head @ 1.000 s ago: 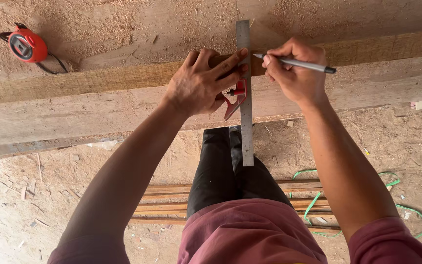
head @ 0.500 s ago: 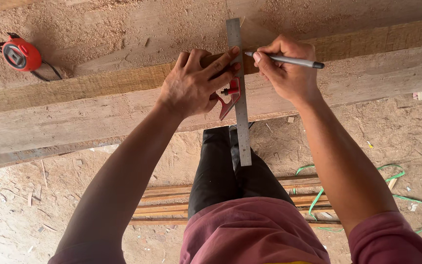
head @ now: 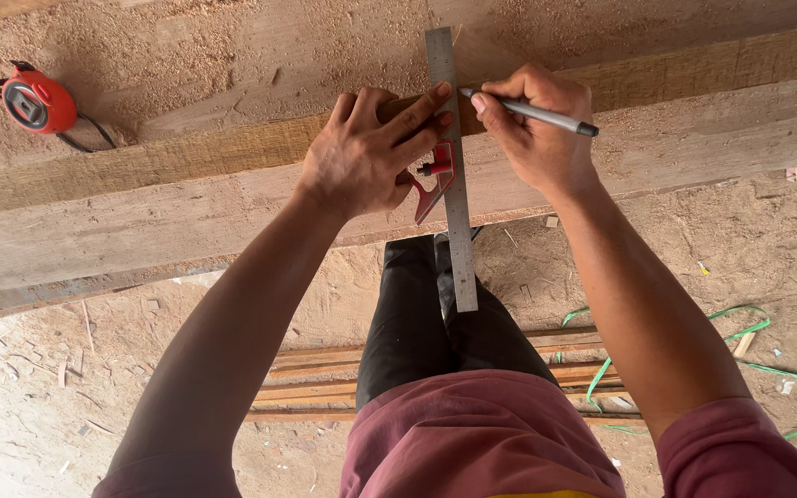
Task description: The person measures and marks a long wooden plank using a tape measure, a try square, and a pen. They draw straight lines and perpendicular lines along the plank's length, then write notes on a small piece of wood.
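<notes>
Left hand [head: 366, 152] pins square [head: 452, 184]; right hand [head: 537, 129] holds pencil [head: 532, 112] beside it.

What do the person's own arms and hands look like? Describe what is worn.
Both forearms are bare. The left hand and right hand wear no gloves, rings or watch. Short maroon sleeves cover the upper arms, matching the shirt.
</notes>
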